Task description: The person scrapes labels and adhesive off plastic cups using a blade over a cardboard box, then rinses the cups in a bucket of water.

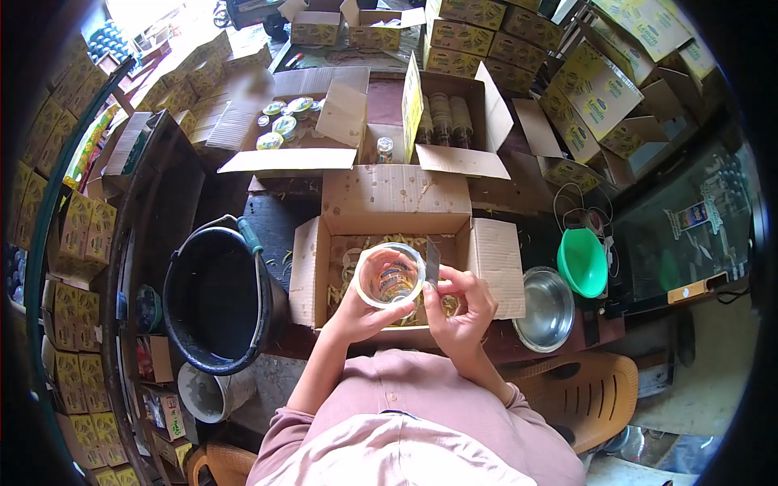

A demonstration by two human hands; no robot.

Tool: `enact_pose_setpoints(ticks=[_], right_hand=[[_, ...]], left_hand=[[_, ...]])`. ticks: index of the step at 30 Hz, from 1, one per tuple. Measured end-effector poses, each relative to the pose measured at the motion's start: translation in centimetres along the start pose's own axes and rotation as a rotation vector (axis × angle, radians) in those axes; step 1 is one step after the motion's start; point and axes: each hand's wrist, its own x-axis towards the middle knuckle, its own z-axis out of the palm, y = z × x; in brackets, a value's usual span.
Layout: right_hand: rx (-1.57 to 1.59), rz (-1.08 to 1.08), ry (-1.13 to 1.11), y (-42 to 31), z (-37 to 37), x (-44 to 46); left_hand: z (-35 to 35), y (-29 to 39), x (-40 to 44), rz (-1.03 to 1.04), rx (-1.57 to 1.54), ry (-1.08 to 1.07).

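My left hand [356,314] is wrapped around a clear plastic cup [391,275], its open mouth turned toward me. Printing in blue and other colours shows through its wall. Between the thumb and fingers of my right hand [460,314] is a flat, dark metal blade [433,261], held upright close against the right side of the cup's rim. I cannot make out whether it touches the rim. Both hands are above an open cardboard box [397,190], where yellowish scraps and some clear cups lie, partly hidden by my hands.
A black bucket [212,300] stands left of the box, with a whitish bucket [215,393] lower down. To the right are a metal bowl [545,309] and a green basin [582,261]. Behind, one carton [304,158] holds lidded cups; another [490,113] holds stacked cups.
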Motion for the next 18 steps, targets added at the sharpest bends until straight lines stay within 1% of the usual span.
enact_pose_setpoints(ticks=[5, 8, 13, 14, 18], right_hand=[[-0.098, -0.095, -0.012, -0.2, -0.2, 0.3], [-0.111, -0.118, -0.012, -0.2, -0.2, 0.3], [-0.164, -0.171, -0.001, 0.2, -0.2, 0.5], [-0.138, -0.149, -0.011, 0.3, -0.2, 0.5], [-0.061, -0.058, -0.034, 0.6, -0.6, 0.4]], left_hand=[[-0.2, -0.3, -0.2, 0.014, 0.058, -0.006], [-0.7, -0.5, -0.1, 0.047, 0.119, -0.043], [-0.8, -0.2, -0.2, 0.016, 0.168, -0.126], [-0.8, -0.1, -0.2, 0.015, 0.181, -0.149], [-1.1, -0.2, -0.1, 0.01, 0.148, -0.128]])
